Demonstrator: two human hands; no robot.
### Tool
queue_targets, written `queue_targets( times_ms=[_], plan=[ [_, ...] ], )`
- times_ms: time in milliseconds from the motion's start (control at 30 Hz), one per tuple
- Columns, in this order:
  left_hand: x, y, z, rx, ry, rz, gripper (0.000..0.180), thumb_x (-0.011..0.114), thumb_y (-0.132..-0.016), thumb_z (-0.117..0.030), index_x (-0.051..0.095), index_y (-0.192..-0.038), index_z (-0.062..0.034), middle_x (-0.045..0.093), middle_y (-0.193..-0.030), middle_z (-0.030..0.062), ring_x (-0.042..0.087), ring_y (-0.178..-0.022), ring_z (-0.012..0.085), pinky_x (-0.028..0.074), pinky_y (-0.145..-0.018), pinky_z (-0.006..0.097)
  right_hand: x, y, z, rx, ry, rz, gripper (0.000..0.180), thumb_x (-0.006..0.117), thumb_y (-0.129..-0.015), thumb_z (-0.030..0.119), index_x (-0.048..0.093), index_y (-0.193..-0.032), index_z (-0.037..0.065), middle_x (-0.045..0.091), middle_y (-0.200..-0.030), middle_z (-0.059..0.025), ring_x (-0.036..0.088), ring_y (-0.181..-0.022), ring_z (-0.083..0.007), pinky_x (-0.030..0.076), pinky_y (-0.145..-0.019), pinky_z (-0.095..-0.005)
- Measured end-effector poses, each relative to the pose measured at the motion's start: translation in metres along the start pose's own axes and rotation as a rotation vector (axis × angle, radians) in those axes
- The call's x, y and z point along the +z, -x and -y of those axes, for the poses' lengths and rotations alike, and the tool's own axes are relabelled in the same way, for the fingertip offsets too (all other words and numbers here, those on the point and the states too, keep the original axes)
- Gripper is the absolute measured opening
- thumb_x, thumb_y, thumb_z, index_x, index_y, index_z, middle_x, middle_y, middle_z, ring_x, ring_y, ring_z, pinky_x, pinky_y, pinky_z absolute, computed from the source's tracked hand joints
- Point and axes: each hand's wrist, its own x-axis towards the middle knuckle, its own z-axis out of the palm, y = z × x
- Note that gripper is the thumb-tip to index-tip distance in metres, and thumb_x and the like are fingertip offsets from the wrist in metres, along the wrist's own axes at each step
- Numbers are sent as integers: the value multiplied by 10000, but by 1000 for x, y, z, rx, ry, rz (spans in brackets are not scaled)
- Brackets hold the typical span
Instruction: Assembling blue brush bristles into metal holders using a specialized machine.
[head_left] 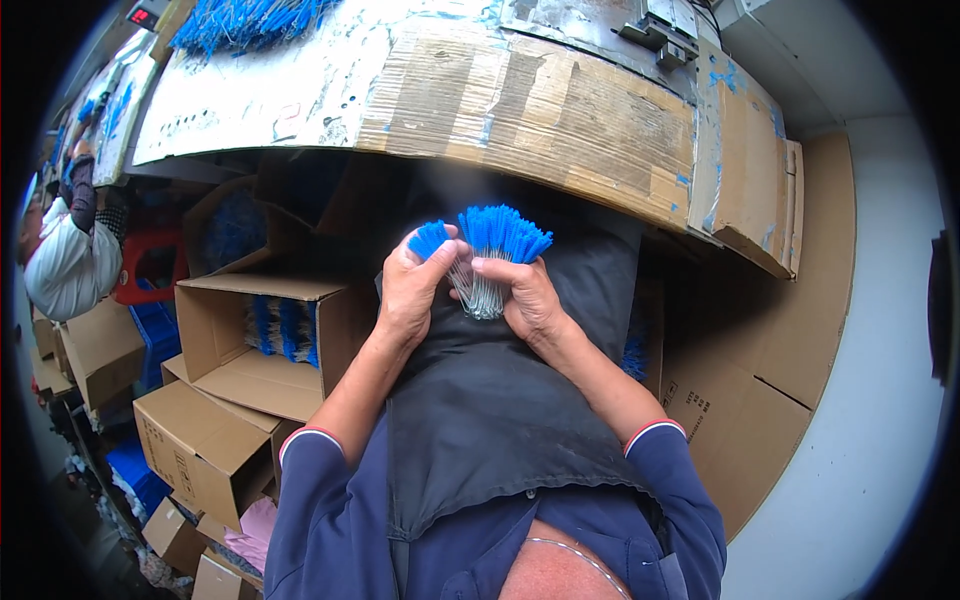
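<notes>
Near the bench [590, 110], hands [410, 290] [535, 297] grip brushes [497, 248] below bristles [508, 228].

From my remote seat I see a whitish workbench [270, 95], its front topped with worn cardboard [540, 115] (the fisheye bends that edge). Light glares off the top; underneath is dark. A pale wall [880, 300] stands right; cardboard boxes [200, 430] and a red stool [150, 237] fill the left.

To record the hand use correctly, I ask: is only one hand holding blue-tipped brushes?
No, the left hand holds a smaller bunch of blue-tipped brushes, and the right hand holds a larger bunch.
</notes>
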Motion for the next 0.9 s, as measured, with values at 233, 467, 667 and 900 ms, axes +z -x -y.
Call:
queue_targets(
  times_ms=[233,467,667,900],
  plan=[
    [4,-1,1,-140,-148,24,207,764,-928,-97,697,-1114,-36,705,-979,-3,645,-892,81,530,-838,261,-9,-6,-2,33,141,-9,345,729,-841,18,651,-1178,14,710,-1073,-117,724,-944,-275,650,-777,-461],
    [0,-4,8,-33,-47,-13,196,748,-933,-71,715,-1122,-27,729,-1030,19,675,-921,107,532,-881,279,-2,-3,0,-42,39,-19,303,728,-826,-22,696,-1126,13,723,-1053,-82,708,-969,-209,587,-898,-387],
    [-1,-7,6,-44,-56,7,203,760,-924,-66,715,-1118,-24,735,-1052,34,684,-940,116,535,-900,288,-4,-4,-4,-119,68,-31,348,734,-829,-24,696,-1171,22,721,-1117,-67,692,-1035,-192,551,-967,-368],
    [-3,-9,7,-38,-70,-12,190,795,-888,-47,676,-1037,-49,669,-927,-17,626,-828,75,519,-767,249,-3,-5,-6,-114,112,-63,346,755,-814,-30,699,-1151,26,722,-1123,-68,694,-1027,-193,552,-960,-365]
  ],
)
